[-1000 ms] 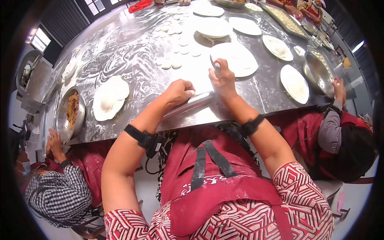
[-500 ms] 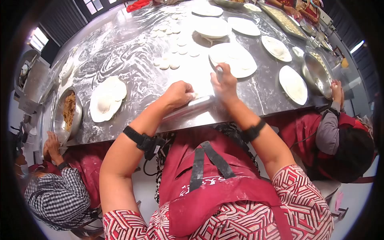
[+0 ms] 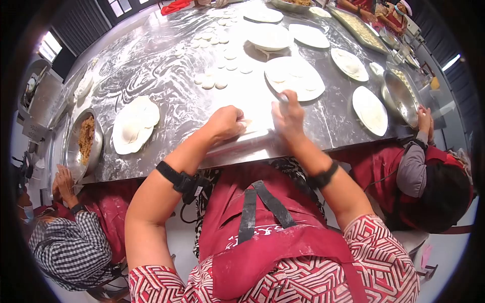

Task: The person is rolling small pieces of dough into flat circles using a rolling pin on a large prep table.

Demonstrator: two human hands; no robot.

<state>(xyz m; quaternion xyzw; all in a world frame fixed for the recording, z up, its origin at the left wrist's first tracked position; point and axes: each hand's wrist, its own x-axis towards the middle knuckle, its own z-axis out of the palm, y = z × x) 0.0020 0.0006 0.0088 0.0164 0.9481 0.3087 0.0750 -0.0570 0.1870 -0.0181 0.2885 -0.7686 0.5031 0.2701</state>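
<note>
A rolling pin (image 3: 237, 141) lies across the near edge of a floured steel table (image 3: 151, 76), its length running from beside the left hand (image 3: 226, 122) toward the right hand (image 3: 289, 117). The left hand is curled, knuckles up, with a bit of pale dough (image 3: 246, 122) just showing at the fingertips; the right hand's fingers are closed around a slim pale object (image 3: 282, 97) that sticks up out of the grip — what it is cannot be made out. The pin itself appears to rest against the hands rather than be gripped, though the hands hide the contact.

By the look of it, the work in hand is rolling a small piece of dough into a wrapper, and the next move would call for a light, even press over the dough.

Small dough rounds (image 3: 214, 81) dot the table beyond, just beside white plates (image 3: 295, 76) of finished wrappers. A metal bowl of brown filling (image 3: 87, 139) sits at the left, near another person's hands (image 3: 64, 179); a third person (image 3: 429, 177) sits at the right by a steel basin (image 3: 401, 96).
</note>
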